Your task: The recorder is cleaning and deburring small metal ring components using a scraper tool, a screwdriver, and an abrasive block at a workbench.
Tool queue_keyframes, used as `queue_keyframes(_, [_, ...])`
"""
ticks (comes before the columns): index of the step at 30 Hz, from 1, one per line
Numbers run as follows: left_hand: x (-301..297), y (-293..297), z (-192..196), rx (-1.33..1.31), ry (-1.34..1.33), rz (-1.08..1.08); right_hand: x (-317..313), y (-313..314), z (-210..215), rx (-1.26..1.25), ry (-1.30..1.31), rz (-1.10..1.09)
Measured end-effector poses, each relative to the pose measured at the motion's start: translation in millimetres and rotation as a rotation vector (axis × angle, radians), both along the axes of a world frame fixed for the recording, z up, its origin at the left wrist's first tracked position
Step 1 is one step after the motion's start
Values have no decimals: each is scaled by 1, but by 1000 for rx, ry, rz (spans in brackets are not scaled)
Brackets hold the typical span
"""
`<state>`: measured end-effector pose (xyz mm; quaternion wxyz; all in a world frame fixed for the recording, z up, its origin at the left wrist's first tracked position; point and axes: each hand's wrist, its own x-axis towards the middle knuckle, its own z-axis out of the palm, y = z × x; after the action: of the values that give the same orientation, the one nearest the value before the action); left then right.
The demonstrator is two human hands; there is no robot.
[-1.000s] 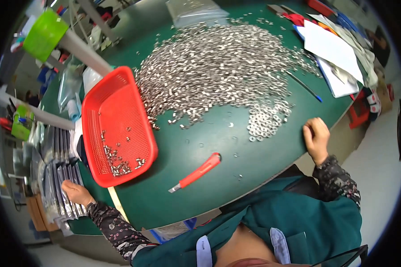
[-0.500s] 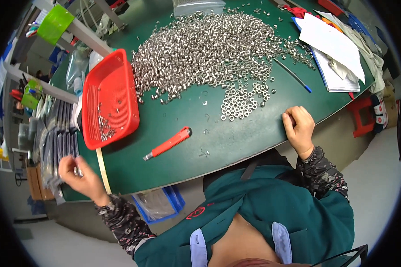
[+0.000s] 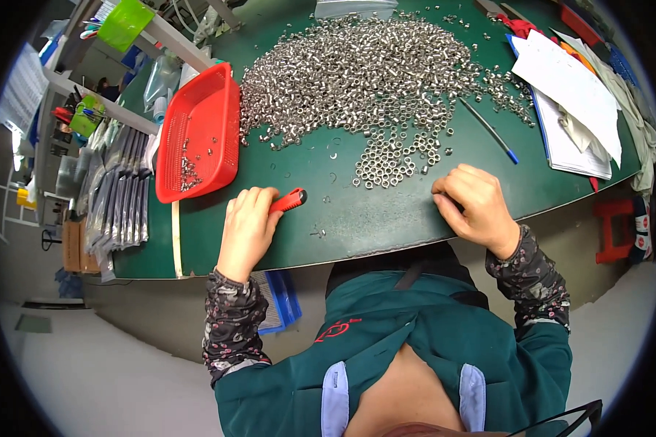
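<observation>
My left hand [image 3: 248,226] is held back up over the near left part of the green table [image 3: 386,226], fingers side by side and thumb apart; nothing shows in it. It covers most of a red utility knife [image 3: 290,201], whose rear end sticks out beside the thumb. My right hand [image 3: 477,204] rests by the near edge, fingers curled in; whatever they may hold is hidden. Beyond it lie small loose metal rings [image 3: 393,158], spread in a thin layer. They run into a large heap of shiny metal pieces [image 3: 357,69].
A red plastic basket [image 3: 235,131] with a few metal pieces stands on the left. On the right lie a blue-capped pen [image 3: 492,132] and white papers [image 3: 568,87]. Packed dark sheets [image 3: 120,204] are stacked past the table's left side. A clear plastic container [image 3: 356,9] sits behind the heap.
My left hand has come from beyond the table's left edge, where small shiny pieces showed in it, to over the knife. My right hand has shifted slightly left. The whole view has shifted.
</observation>
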<state>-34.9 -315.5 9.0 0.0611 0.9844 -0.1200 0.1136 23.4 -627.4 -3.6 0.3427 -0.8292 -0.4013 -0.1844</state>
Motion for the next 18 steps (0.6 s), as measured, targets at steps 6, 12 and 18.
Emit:
queue_keyframes(6, [8,2,2,84,78,-32,32,29,11,109,-50,159])
queue_keyframes(12, [20,-14,21,152,-13,-76,57,71,18,188,87,196])
queue_keyframes(18, [61,-71,43,201,-300,-316,75,82,14,272,751,443])
